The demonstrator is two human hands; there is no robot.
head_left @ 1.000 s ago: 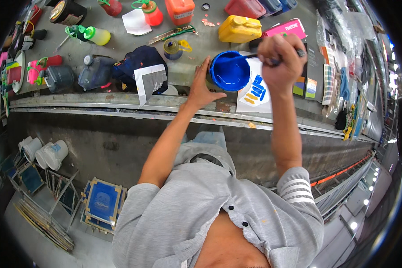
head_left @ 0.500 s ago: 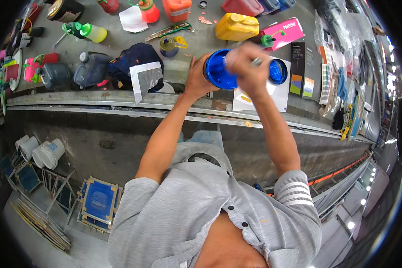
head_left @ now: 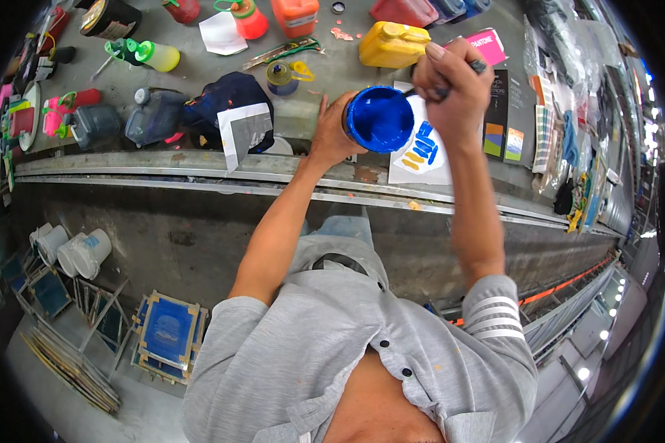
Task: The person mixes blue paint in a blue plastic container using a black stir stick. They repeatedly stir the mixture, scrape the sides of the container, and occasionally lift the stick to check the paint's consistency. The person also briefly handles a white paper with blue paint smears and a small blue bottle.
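Note:
My left hand (head_left: 335, 127) is wrapped round the left side of a tub of thick blue paint (head_left: 380, 118) on the metal worktable. My right hand (head_left: 454, 92), above and right of the tub, is closed on a dark-handled stirrer (head_left: 477, 67), whose shaft reaches toward the tub's rim. Under and beside the tub lies white paper (head_left: 440, 174) with blue and yellow smears, partly hidden by my right hand and forearm. A yellow jug (head_left: 389, 46) stands behind the tub.
Colour guide books (head_left: 499, 107) and fabric strips (head_left: 539, 133) lie right. Left are dark cloth (head_left: 230, 92), jugs (head_left: 149, 118) and bottles (head_left: 155, 56). A metal rail (head_left: 185, 176) edges the table. Buckets (head_left: 89, 255) and screen frames (head_left: 168, 332) sit lower left.
Since half a second ago my right hand has lifted out from over the tub's middle, up and to the right, with the stirrer. My left hand stays on the tub.

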